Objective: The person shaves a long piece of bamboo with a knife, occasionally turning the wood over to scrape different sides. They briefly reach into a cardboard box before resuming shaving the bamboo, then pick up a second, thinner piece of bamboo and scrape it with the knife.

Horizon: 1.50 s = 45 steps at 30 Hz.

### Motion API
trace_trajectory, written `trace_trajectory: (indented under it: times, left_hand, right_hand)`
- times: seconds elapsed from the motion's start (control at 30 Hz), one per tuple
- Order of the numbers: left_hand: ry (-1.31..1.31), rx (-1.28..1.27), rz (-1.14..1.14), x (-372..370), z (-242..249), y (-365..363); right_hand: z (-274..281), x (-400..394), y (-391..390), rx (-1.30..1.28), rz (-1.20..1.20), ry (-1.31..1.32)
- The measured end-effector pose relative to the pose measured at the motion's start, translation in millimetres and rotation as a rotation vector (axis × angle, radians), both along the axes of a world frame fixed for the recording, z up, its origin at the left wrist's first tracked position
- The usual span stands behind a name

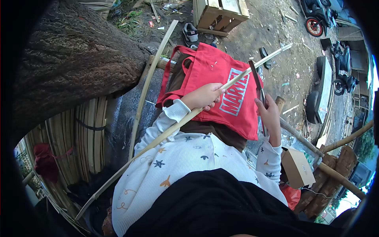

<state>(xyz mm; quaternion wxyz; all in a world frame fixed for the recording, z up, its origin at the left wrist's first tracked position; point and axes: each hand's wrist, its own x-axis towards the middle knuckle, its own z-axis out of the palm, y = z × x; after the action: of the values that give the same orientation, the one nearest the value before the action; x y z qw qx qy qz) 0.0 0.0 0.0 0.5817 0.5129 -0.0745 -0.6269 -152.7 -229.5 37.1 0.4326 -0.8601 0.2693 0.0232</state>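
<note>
The bamboo strip (185, 120) runs in a long diagonal from about 7 o'clock, low beside the person's side, up to about 1 o'clock, where its thin tip ends over the dirt ground (276, 27). It crosses the red bag (221, 85) draped over the lap. The left hand (203, 96) sits near the middle of the strip, fingers curled over it and clenched around it, pressing it down onto the bag. The right hand (270, 116), at about 3 o'clock from the left, grips the handle of a knife (256, 81); its dark blade points up toward 12 o'clock and meets the strip just above the bag's white lettering. The two hands are near each other, with the lettering between them.

Around this, a second, curved bamboo strip (148, 85) leans from 7 o'clock to 12 o'clock just left of the bag, close beside the first one. At 9 to 10 o'clock a thick tree trunk (75, 59) crowds in, with a bundle of bamboo slats (87, 134) below it, so that side is tight. At 4 o'clock lie a small cardboard box (296, 168) and thick bamboo poles (335, 158). At 12 o'clock stand a wooden pallet (219, 14) and a shoe (190, 33). From 1 to 2 o'clock the ground opens out toward parked motorbikes (316, 15), leaving the strip's tip free room.
</note>
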Motion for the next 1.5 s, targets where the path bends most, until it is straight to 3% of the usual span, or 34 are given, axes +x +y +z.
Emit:
trace_trajectory:
  times: [0.07, 0.1, 0.17, 0.33, 0.43, 0.53, 0.67, 0.77, 0.8, 0.9, 1.07, 1.17, 1.2, 1.33, 1.43, 1.47, 1.5]
  left_hand:
    - [0.037, -0.027, -0.057, 13, -4, -1]
    - [0.133, 0.086, -0.045, -15, 7, 18]
    - [0.323, -0.066, -0.063, -21, -6, 2]
    - [0.394, 0.019, -0.085, -42, -23, -5]
    - [0.338, -0.024, -0.147, -41, -29, 0]
    - [0.288, 0.02, -0.2, -52, -22, 0]
    - [0.273, 0.045, -0.203, -52, -25, -6]
    - [0.198, 0.094, -0.215, -54, -15, -10]
    - [0.178, 0.091, -0.219, -55, -15, -12]
    - [0.145, 0.084, -0.212, -53, -17, -18]
    - [0.161, 0.082, -0.214, -55, -13, -14]
    - [0.242, 0.053, -0.216, -55, -24, -13]
    - [0.216, 0.067, -0.207, -55, -20, -15]
    - [0.217, 0.097, -0.195, -52, -20, -15]
    - [0.25, 0.082, -0.204, -51, -21, -13]
    - [0.206, 0.079, -0.218, -53, -23, -10]
    - [0.227, 0.079, -0.218, -54, -24, -7]
  right_hand:
    - [19, 20, 30, -0.336, 0.088, 0.1]
    - [4, -14, 54, -0.209, 0.099, 0.029]
    - [20, -35, 63, -0.244, 0.124, -0.066]
    - [6, -75, 66, -0.493, 0.353, -0.421]
    - [-42, -98, 28, -0.595, 0.302, -0.291]
    - [-62, -108, 3, -0.532, -0.035, 0.021]
    - [-35, -102, 14, -0.458, 0.04, -0.292]
    - [-53, -99, 12, -0.57, 0.253, -0.301]
    - [-61, -93, 9, -0.599, 0.186, -0.112]
    - [-59, -89, 2, -0.534, 0.19, -0.067]
    - [-42, -87, 26, -0.598, 0.35, -0.362]
    - [-84, -92, -13, -0.635, 0.163, -0.08]
    - [-74, -89, -11, -0.737, 0.191, -0.055]
    - [-38, -80, 26, -0.701, 0.293, -0.199]
    - [-65, -82, 7, -0.828, 0.373, -0.263]
    - [-82, -82, -5, -0.832, 0.203, -0.071]
    - [-78, -83, -4, -0.837, 0.184, -0.049]
